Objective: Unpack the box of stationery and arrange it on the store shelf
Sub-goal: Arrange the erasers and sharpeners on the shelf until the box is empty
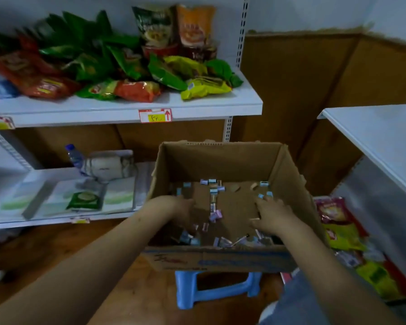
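Cardboard box [220, 160], open-topped, standing on a blue plastic stool [217, 289] over a wooden floor, in front of white store shelving. Contents: small stationery pieces [215, 215], pastel blue, lilac and white, scattered loose across the box floor and gathered thicker along the near wall; too blurred to say exactly what they are, possibly erasers. Left hand [182, 208]: reaching down inside the box at its left side, fingers pointing downward toward the pieces; whether it grips any cannot be told. Right hand [273, 215]: inside the box at its right side, fingers spread and relaxed above the box floor, holding nothing visible. Upper shelf [127, 106], left: heaped snack packets [103, 64] in green, red and yellow; a price tag [155, 115] on its front edge. Lower shelf [45, 219], left: a water bottle [74, 158] lying beside flat packages. Right of the box: more coloured packets [342, 231] beneath a second white shelf [373, 134].
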